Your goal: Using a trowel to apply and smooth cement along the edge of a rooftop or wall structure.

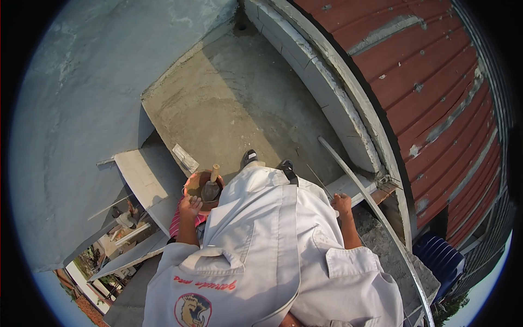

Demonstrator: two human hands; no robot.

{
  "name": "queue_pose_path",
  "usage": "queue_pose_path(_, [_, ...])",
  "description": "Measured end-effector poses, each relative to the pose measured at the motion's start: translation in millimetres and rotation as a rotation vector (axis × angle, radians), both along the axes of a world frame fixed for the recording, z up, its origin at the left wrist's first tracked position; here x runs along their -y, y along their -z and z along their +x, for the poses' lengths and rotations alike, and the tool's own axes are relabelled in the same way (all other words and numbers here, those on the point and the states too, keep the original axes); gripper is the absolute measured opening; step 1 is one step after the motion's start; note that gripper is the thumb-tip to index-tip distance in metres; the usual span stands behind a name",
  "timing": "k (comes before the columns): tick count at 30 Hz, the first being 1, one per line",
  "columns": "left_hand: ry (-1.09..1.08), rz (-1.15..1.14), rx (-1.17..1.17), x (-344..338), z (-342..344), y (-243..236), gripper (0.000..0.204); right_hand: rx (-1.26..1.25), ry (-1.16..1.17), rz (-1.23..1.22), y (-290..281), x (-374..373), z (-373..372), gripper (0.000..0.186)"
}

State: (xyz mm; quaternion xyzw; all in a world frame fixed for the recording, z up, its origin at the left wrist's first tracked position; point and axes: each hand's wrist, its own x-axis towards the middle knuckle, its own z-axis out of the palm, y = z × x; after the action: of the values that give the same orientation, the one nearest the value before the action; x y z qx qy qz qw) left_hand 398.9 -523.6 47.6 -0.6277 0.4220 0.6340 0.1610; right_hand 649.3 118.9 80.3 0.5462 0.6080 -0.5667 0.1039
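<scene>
My left hand (190, 206), fingers curled, overlaps the near left rim of an orange bucket (192, 184); whether it grips the rim does not show. Inside the bucket stands a trowel with a wooden handle (215, 173), its blade down in the greyish contents. Pink striped cloth (175, 224) shows just below the bucket, beside my left forearm. Out to the right, my right hand (342, 203) is closed in a fist. A thin rod or line (318, 179) runs up to it, but what sits inside the fist is hidden.
A long pale pole (370, 204) slants down past my right hand. Low block walling (321, 90) borders the concrete floor (234, 92), with red metal roofing (419, 92) beyond. An opening lies left of the bucket, beside a pale slab (139, 171). A blue ribbed tank (440, 259) stands lower right.
</scene>
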Motion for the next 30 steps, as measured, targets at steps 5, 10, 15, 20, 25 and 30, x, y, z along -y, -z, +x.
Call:
queue_pose_path(5, [0.004, 0.084, -0.064, 18.0, 21.2, 5.8, 0.026, -0.047, -0.086, -0.023, -4.8, -5.5, -11.8, 0.032])
queue_pose_path(10, [0.013, 0.022, -0.034, 9.6, 18.6, 3.5, 0.021, -0.012, -0.123, -0.008, -18.9, -19.9, -27.9, 0.028])
queue_pose_path(15, [-0.051, 0.018, -0.042, 11.4, 24.7, 6.5, 0.021, -0.001, -0.2, 0.009, -22.5, -41.2, -38.4, 0.03])
queue_pose_path(20, [-0.105, 0.025, -0.061, 10.5, 30.6, 10.1, 0.023, 0.011, -0.218, -0.012, -24.0, -43.5, -55.4, 0.033])
queue_pose_path(25, [-0.111, 0.009, -0.049, 1.5, 29.1, 5.4, 0.023, 0.003, -0.258, 0.016, -39.4, -28.5, -79.3, 0.033])
queue_pose_path(30, [-0.125, 0.027, -0.043, 6.3, 38.7, 9.0, 0.021, 0.02, -0.297, 0.055, -46.8, -17.8, -100.9, 0.034])
